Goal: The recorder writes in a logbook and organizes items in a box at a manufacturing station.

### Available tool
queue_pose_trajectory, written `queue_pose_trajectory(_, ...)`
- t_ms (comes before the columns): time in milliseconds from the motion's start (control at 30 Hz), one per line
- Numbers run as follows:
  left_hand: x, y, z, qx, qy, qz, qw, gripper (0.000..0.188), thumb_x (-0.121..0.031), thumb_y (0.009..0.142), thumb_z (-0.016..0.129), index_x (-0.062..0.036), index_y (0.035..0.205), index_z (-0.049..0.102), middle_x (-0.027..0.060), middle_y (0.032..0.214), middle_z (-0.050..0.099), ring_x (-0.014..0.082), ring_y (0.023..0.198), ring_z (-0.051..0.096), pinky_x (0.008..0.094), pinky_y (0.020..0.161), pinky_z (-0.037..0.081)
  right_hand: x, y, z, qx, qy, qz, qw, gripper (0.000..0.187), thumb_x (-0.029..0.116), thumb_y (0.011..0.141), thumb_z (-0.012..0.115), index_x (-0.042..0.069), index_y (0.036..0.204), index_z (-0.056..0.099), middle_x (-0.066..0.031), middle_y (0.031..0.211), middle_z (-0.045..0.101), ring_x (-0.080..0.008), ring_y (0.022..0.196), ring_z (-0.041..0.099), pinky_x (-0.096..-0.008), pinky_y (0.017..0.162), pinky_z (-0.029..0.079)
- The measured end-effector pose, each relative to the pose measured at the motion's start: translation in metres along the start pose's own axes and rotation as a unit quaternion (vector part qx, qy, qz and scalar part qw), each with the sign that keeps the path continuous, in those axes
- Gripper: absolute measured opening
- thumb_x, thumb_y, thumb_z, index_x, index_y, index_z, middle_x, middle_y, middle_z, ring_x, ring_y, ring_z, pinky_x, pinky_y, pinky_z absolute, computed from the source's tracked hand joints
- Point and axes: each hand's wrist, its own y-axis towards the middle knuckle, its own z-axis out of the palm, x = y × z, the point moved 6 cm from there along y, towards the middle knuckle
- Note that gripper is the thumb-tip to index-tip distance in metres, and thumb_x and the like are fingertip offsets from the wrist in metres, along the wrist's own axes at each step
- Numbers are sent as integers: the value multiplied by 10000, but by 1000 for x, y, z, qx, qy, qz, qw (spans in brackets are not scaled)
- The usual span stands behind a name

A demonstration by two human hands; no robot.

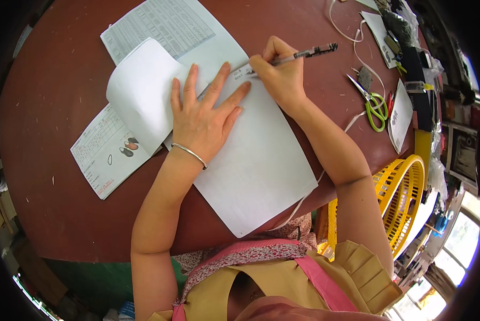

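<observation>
A stapled-looking stack of white paper lies open on the table, its blank sheet (256, 160) turned toward me with a little handwriting near the top. My left hand (205, 109) lies flat on it, fingers spread, and presses beside a curled-over page (143, 91). My right hand (282, 75) pinches a pen (315, 51), its tip down at the handwriting. Beyond my hands is a printed sheet with a table of rows (170, 32). Under the curled page, a printed form with small shoe pictures (111, 152) sticks out at the left.
Green-handled scissors (376, 109) lie on the reddish-brown table (52, 176) to the right, near a white cord (376, 75) and a white card (400, 117). A yellow plastic basket (403, 200) stands beside the table's right edge. Bags and clutter crowd the far right.
</observation>
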Motion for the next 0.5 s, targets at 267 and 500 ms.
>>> queue_pose_trajectory(267, 2, -2, 3, -5, -5, 1, 1000, 411, -374, 929, 685, -483, 1323, 640, -15, 1592, 393, 469, 1423, 308, 705, 1138, 229, 6, -14, 14, 38, -28, 31, 998, 339, 11, 848, 677, 76, 677, 392, 43, 643, 430, -36, 614, 394, -251, 528, 375)
queue_pose_trajectory(500, 3, -3, 2, 2, -7, -1, 1000, 434, -521, 902, 664, -489, 1333, 625, -21, 1598, 374, 471, 1423, 302, 712, 1142, 214, 5, -16, 20, 68, -21, 18, 997, 330, 47, 850, 682, 67, 679, 400, 14, 629, 474, -68, 588, 462, -282, 526, 394)
